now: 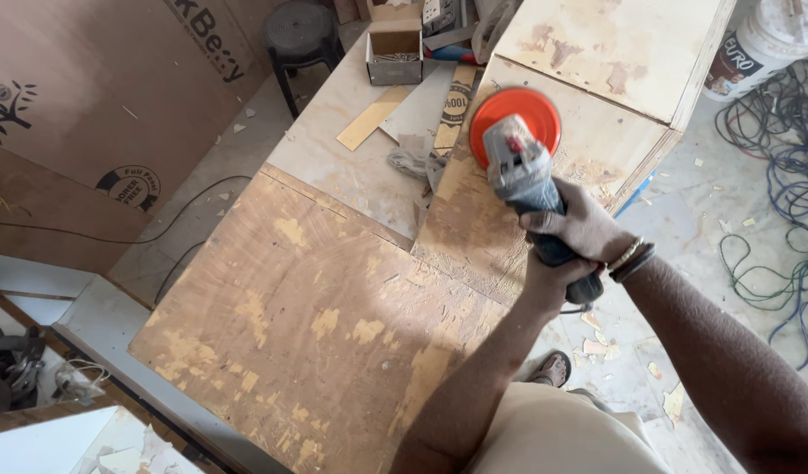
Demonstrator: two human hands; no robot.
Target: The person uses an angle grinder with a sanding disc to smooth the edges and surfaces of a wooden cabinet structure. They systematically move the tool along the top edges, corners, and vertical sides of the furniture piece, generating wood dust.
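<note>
Fingers of the right hand [579, 226] are clenched over the dark body of the angle grinder [531, 189], wrist bangles showing at the cuff; the left hand [549, 279] comes up from below and wraps the rear of the same tool near its tail, so both hands are closed on it and neither is free.

Head view: the grinder's orange disc [514, 123] lies nearly flat on the sloping face of the plywood box [544, 167], at the upper end of a pale, scuffed strip; the box rests on the big worn plywood sheet [307, 325], beside loose offcuts [395, 114] and a small open cardboard box [395, 53] of fasteners; whether the disc is spinning cannot be told.

To my eye the work asks for an even, shallow tilt of the disc, light pressure and slow overlapping passes along the strip; the tangled cables [786, 175] on the floor lie well apart to the right, yet the tool's own cord is hidden under the forearm and deserves care.
</note>
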